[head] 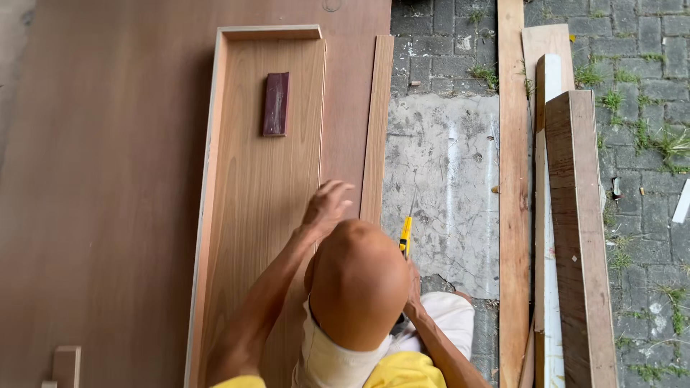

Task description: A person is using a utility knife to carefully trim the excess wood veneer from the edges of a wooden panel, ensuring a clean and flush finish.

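My left hand (pixel 327 205) rests with fingers spread on a long light-wood panel (pixel 266 215) that has a pale raised rim. My right hand (pixel 414 284), mostly hidden behind a bald head (pixel 358 284), is closed around a yellow utility knife (pixel 406 237). The knife's blade points up beside the panel's right edge. A narrow wooden strip (pixel 377 129) lies along that edge, just right of my left hand. A dark red rectangular block (pixel 276 104) lies on the far part of the panel, well away from both hands.
The panel lies on a big brown plywood sheet (pixel 108 179). To the right is grey paving (pixel 442 165) with grass in the joints, then several long planks (pixel 512 179) and a thick beam (pixel 578 237). A small wooden block (pixel 66 365) sits at the bottom left.
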